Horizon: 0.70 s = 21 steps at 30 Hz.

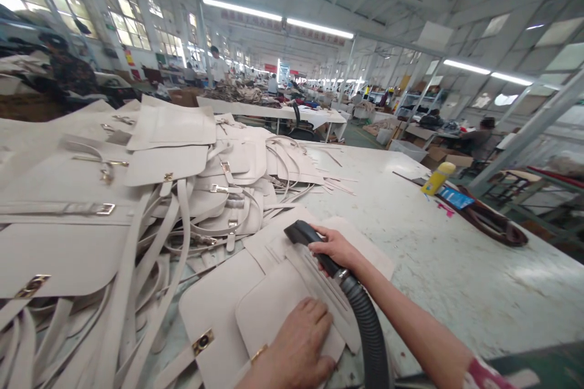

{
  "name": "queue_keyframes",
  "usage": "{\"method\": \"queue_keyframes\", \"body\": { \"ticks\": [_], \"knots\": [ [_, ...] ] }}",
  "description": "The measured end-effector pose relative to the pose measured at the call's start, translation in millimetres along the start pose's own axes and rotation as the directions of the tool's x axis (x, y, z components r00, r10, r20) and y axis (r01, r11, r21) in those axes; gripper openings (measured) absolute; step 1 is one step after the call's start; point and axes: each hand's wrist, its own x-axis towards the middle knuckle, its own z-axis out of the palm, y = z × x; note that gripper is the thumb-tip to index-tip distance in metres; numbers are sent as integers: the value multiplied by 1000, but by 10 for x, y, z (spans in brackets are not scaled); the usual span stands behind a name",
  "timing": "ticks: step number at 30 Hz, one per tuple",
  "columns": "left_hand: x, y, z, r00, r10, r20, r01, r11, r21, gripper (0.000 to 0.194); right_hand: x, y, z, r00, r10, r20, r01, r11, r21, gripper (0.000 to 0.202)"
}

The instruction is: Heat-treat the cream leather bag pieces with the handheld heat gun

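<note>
My right hand is wrapped round a black hose nozzle, whose ribbed hose runs down to the bottom edge. The nozzle's flat mouth points left, over cream leather-like bag pieces spread on the table. My left hand lies flat on a rounded cream flap, fingers stretched forward. A gold-coloured clasp sits on the piece to its left, and another metal fitting partly shows beside my left wrist. Straight narrow strips lie under the nozzle.
A big pile of cream bag parts with straps and buckles covers the table's left side. At the right of the pale table lie a yellow bottle, a blue packet and a coiled dark strap. Other people work farther back.
</note>
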Motion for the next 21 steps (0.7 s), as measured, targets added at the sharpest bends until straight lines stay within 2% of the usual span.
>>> {"method": "queue_keyframes", "body": {
  "ticks": [3,5,7,10,14,17,19,21],
  "knots": [
    [3,-9,13,1000,11,-1,-11,1000,5,41,-317,-39,-114,999,-19,-29,19,1000,0,62],
    [10,-15,50,1000,12,-10,-12,1000,13,39,-514,-23,-134,1000,18,23,-18,1000,-1,63],
    [18,-25,99,1000,10,-16,-10,1000,19,43,-568,7,-76,993,66,98,-66,998,-7,64],
    [22,-36,151,999,15,-30,-14,1000,17,49,-337,6,103,978,123,168,-118,992,-38,61],
    [24,-12,138,998,4,-62,-3,1000,15,44,143,-112,282,972,151,179,-139,987,-77,53],
    [36,17,108,998,-5,-56,6,1000,18,41,211,-189,278,993,78,84,-73,995,-65,57],
    [51,24,83,999,-12,-45,13,999,29,35,45,-189,179,999,-6,-39,5,999,-34,61],
    [76,4,40,1000,-20,-16,21,998,58,23,-260,-130,-12,982,-65,-180,65,998,-4,63]
  ]
}}
